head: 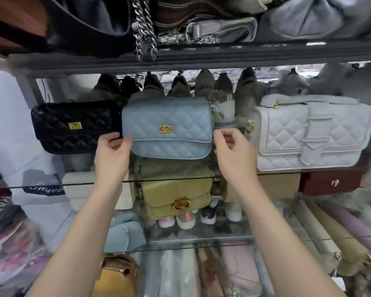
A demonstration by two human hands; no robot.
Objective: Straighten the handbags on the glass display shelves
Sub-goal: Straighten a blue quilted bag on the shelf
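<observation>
A light blue quilted handbag (pixel 168 127) with a gold clasp stands upright in the middle of the glass shelf (pixel 77 184). My left hand (pixel 114 151) pinches its lower left edge, thumb on the front flap. My right hand (pixel 234 151) is at the bag's right edge, fingertips curled and touching or just off its side. A black quilted handbag (pixel 73 126) stands to the left, tilted slightly. To the right is a white quilted handbag (pixel 311 131) with a strap across its front.
An olive green bag (pixel 176 198) and a dark red bag (pixel 330 182) sit on the shelf below. Dark bags and chains (pixel 142 28) fill the shelf above. Grey furry items (pixel 204 84) hang behind the handbags. Rolled fabrics (pixel 341 232) lie lower right.
</observation>
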